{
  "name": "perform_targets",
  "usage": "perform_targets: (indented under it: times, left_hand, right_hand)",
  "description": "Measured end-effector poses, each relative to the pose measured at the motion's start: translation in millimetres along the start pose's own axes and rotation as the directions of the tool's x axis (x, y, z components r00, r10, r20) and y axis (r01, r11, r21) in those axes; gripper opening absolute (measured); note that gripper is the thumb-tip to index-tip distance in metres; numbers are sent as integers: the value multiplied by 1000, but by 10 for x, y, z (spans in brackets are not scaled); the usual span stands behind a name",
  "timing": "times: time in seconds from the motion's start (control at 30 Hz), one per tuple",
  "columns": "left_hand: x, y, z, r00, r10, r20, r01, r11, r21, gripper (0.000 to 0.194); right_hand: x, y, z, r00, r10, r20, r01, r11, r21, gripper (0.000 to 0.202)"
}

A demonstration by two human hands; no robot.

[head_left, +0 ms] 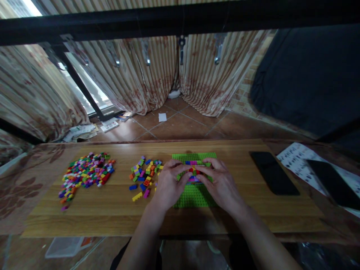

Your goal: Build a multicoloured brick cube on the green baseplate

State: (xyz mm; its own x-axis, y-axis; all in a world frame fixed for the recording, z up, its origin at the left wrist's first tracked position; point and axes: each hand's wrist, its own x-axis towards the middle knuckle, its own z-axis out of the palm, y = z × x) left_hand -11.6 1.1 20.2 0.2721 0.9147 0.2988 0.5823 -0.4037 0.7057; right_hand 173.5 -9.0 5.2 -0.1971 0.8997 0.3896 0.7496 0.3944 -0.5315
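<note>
A green studded baseplate (194, 198) lies on the wooden board in front of me. Colourful toy bricks (193, 179) in purple, blue, red and yellow are built up on its middle. From the left, my left hand (170, 183) closes thumb and fingers on these bricks. My right hand (221, 182) grips them from the opposite side, its thumb and index finger close to red pieces between the hands. My fingers cover part of the build, so I cannot tell which single brick each one presses.
A loose brick pile (146, 174) lies just left of my left hand, with a larger pile (86, 170) farther left. A black phone-like slab (274, 172) rests on the wooden board (112, 221) at right. Beyond it are a printed sheet (294, 153) and another dark slab (334, 182).
</note>
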Motion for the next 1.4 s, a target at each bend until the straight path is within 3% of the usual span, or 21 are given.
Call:
perform_targets:
  times: [0.23, 0.47, 0.7, 1.03, 1.4]
  left_hand:
    - [-57, -39, 194, 993, -13, -116, 19, 998, 53, 23]
    - [-109, -52, 224, 983, 37, -183, -9, 989, 149, 19]
    - [-109, -44, 223, 981, 86, -173, -52, 980, 191, 21]
    - [-64, -14, 210, 985, 146, -95, -127, 975, 184, 25]
    - [-31, 37, 212, 991, 132, -29, -124, 972, 202, 26]
  right_hand:
    - [-13, 48, 33, 999, 29, 15, -29, 998, 52, 27]
    - [7, 75, -84, 992, 128, -5, -124, 973, 193, 23]
    - [16, 67, -129, 988, 152, 32, -155, 964, 215, 12]
    - [25, 54, -104, 987, 163, 2, -160, 968, 195, 15]
    - [5, 63, -11, 982, 190, 13, -189, 961, 200, 11]
